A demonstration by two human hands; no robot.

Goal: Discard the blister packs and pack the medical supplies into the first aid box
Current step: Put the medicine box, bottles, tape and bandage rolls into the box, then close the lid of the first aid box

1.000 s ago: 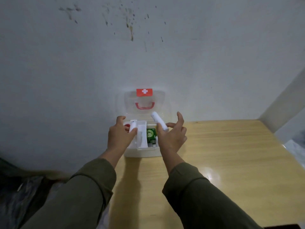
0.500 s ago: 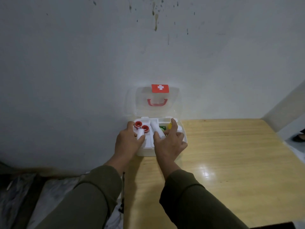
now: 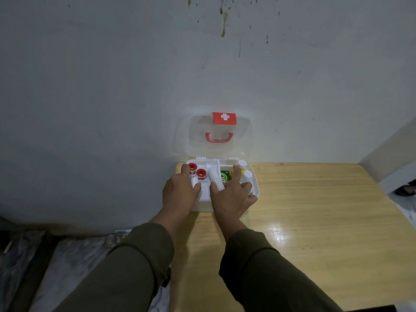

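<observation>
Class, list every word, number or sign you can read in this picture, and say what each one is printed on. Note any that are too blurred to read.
White cross on a red label, on the clear open lid of the first aid box: a sign, no words.
White lettering on the green packet inside the box: too blurred and partly hidden to read.
Nothing else legible.

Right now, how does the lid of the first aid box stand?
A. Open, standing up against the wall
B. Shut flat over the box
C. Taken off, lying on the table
A: the clear lid stands upright behind the first aid box, its red handle facing the camera.
</observation>
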